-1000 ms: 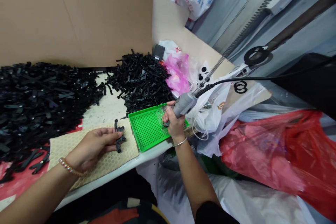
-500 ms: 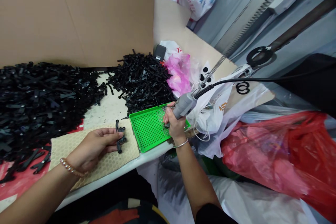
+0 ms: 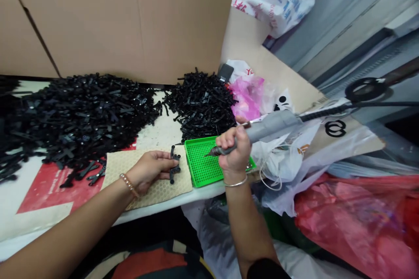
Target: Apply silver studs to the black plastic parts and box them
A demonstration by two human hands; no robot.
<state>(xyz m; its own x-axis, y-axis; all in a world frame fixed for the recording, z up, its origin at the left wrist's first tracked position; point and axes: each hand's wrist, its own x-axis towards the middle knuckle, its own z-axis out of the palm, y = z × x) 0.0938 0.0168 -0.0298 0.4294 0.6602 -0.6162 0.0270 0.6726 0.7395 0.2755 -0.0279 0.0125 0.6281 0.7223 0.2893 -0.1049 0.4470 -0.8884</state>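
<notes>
My left hand (image 3: pixel 151 171) pinches a small black plastic part (image 3: pixel 172 177) with jointed, arm-like pieces, just over the tan honeycomb-patterned mat (image 3: pixel 149 196). In my right hand (image 3: pixel 236 152), fingers wrapped round it, is a grey electric screwdriver (image 3: pixel 274 127). Its dark pointed tip is aimed left above the green perforated tray (image 3: pixel 201 176); whether a screw sits on the tip is too small to tell. Small shiny bits show at the tray's right end, mostly hidden by my right hand.
A large heap of black plastic parts (image 3: pixel 94 117) spreads over the left of the table, with a smaller heap (image 3: pixel 207 104) behind the tray. A cardboard wall (image 3: pixel 176 22) stands behind. At right are a pink bag (image 3: pixel 247 96), a red bag (image 3: pixel 353 218) and the screwdriver's cable (image 3: pixel 393 104).
My right hand has lifted the screwdriver from low in the tray's right part, its tip now pointing left. My left hand still holds the black part. The whole view has shifted leftward.
</notes>
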